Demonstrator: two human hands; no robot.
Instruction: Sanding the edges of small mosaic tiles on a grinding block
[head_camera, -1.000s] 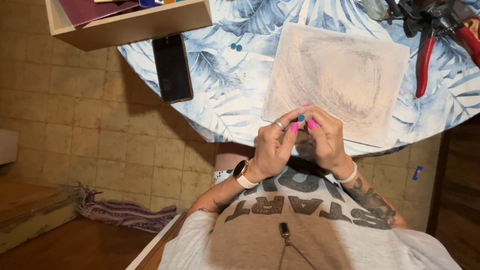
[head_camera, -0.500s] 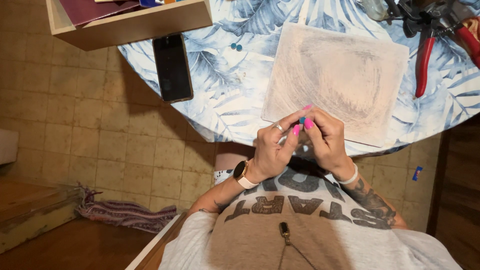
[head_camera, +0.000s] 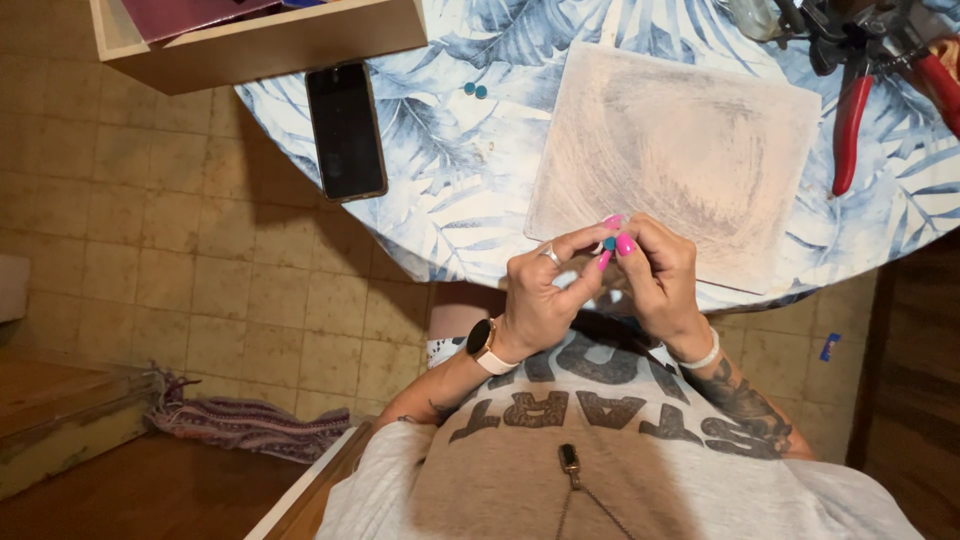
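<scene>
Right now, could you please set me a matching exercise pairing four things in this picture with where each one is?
Things:
1. phone
2. red-handled pliers
3. teal bead
4. wooden box

Places:
A. pinched between the left hand and the right hand
B. far right of the table
C. far left, beyond the phone
D. flat, screen up, by the table's left edge

Pairs: 1-D, 2-B, 3-A, 4-C
</scene>
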